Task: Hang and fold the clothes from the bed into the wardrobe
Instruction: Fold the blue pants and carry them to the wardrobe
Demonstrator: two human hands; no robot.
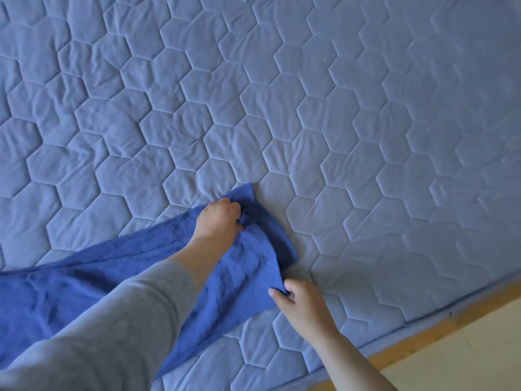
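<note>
A dark blue garment (84, 292) lies stretched across the bed's lower left, its narrow end reaching toward the middle. My left hand (218, 221) grips that end near its far corner, fingers curled into the cloth. My right hand (298, 303) pinches the near corner of the same end between thumb and fingers. A grey sleeve covers my left forearm and hides part of the garment.
The bed has a light blue quilt (310, 108) stitched in hexagons, spreading over most of the view. A wooden bed frame edge (439, 331) runs diagonally at the lower right, with pale floor (479, 359) beyond it.
</note>
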